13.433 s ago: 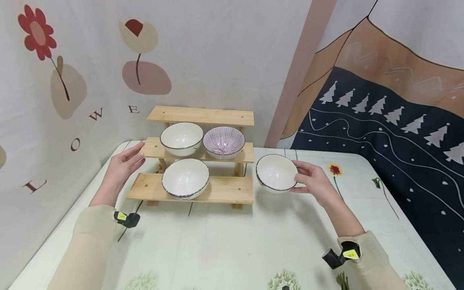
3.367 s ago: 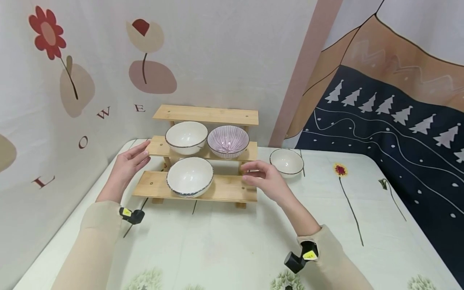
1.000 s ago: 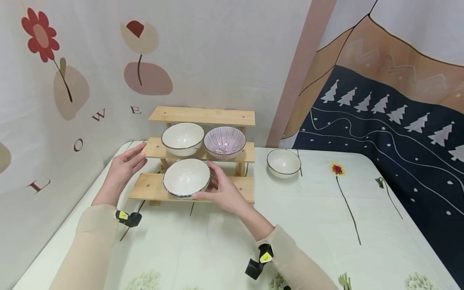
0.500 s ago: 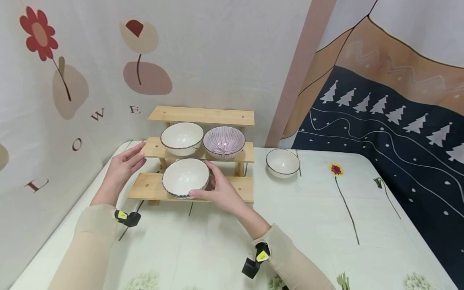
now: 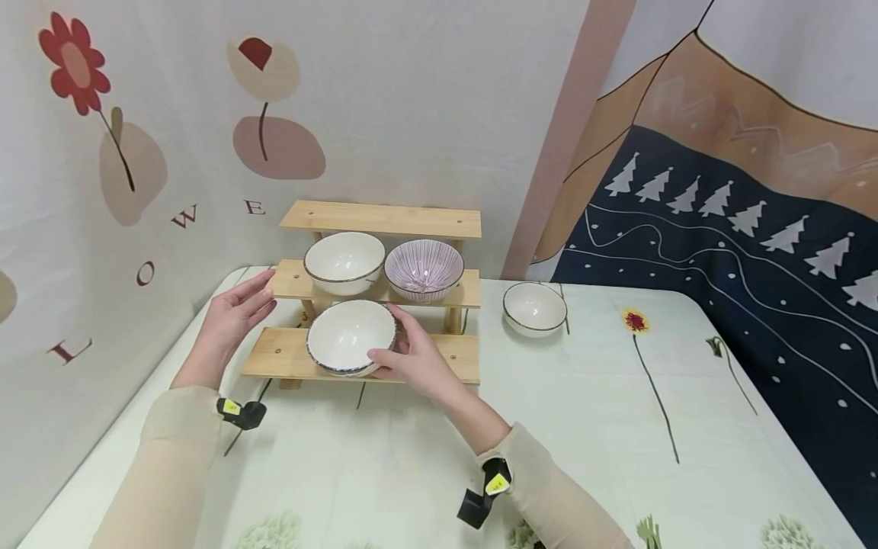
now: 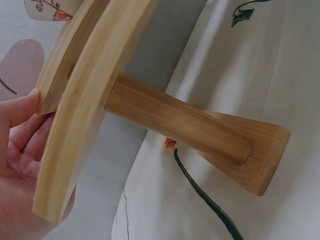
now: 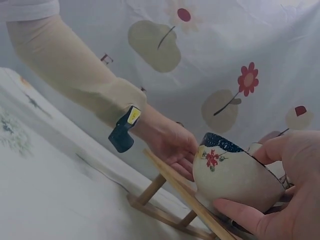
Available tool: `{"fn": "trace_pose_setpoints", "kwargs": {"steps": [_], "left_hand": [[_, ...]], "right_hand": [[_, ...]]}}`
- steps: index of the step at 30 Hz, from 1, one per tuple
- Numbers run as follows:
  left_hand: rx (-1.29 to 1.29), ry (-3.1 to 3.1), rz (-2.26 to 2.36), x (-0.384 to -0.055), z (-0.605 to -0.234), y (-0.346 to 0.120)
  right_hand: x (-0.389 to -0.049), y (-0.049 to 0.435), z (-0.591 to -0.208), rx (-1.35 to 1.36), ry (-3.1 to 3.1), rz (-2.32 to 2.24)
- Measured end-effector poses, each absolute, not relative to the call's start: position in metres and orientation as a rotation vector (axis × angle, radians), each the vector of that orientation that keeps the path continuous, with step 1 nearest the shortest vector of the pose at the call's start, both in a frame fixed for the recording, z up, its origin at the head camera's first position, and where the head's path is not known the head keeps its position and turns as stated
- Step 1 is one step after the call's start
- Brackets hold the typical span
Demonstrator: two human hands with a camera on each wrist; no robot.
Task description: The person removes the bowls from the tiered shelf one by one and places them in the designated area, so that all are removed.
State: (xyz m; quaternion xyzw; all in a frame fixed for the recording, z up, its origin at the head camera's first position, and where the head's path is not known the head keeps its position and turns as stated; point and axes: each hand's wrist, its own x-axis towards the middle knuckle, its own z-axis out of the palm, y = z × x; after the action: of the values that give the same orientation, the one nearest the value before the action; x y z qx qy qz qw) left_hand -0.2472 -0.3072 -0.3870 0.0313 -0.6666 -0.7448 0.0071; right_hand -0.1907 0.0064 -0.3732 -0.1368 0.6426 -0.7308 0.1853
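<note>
A white bowl [image 5: 351, 335] with a dark blue speckled rim sits on the bottom tier of a wooden three-tier stand [image 5: 281, 352]. My right hand [image 5: 421, 362] grips its right side, thumb at the front and fingers around the back right. The right wrist view shows a red flower painted on the outside of this bowl [image 7: 232, 175]. With fairly straight fingers, my left hand [image 5: 236, 309] touches the left end of the middle tier; in the left wrist view, a fingertip of the left hand [image 6: 22, 130] meets the board's end.
A white bowl [image 5: 344, 263] and a purple-striped bowl [image 5: 424, 269] stand on the middle tier. A smaller white bowl [image 5: 535, 309] is on the flower-printed tablecloth [image 5: 583, 412], right of the stand. A printed curtain [image 5: 411, 107] hangs behind.
Earlier my right hand held the smaller bowl; it now stands on the table. That hand moved left to the bottom-tier bowl, and its thumb shifted slightly. My left hand stays put.
</note>
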Motion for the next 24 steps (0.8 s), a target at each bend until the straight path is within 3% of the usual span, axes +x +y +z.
{"fn": "trace_pose_setpoints", "kwargs": {"steps": [24], "left_hand": [[0.111,-2.123,-2.296,-0.2446,-0.384,-0.3064]], "right_hand": [[-0.1882,0.0126,-0.3679,-0.331,1.786,-2.078]]}}
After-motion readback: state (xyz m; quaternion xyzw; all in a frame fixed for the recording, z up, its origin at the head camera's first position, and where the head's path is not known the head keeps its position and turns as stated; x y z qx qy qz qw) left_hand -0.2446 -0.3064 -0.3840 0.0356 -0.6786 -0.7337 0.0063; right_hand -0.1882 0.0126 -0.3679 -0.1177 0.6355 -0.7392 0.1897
